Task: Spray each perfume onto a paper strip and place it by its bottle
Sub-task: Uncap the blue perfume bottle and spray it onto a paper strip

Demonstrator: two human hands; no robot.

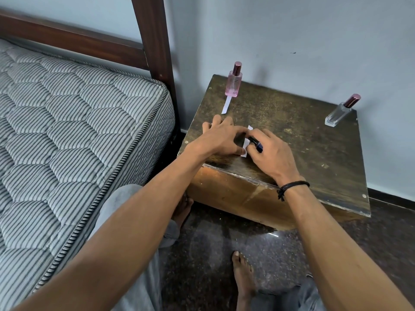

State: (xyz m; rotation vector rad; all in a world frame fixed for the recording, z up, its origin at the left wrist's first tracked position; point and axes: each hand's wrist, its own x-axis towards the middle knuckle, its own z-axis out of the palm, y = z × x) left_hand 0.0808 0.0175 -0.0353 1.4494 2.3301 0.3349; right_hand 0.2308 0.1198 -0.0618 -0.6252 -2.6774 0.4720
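A pink perfume bottle point(234, 80) stands at the back left of the worn wooden side table point(292, 122), with a white paper strip point(226, 105) lying just in front of it. At the back right corner stands a clear perfume bottle point(340, 112) with a dark pink cap. Near the table's front, a second paper strip point(246, 142) lies flat. My left hand point(221, 136) presses on this strip with index finger and thumb. My right hand point(272, 151) grips a dark blue pen point(256, 143) whose tip is at the strip.
A striped mattress point(67, 131) on a dark wooden bed frame point(155, 41) is close on the left. The table stands against a pale wall point(292, 30). My bare feet point(243, 279) rest on the dark speckled floor below.
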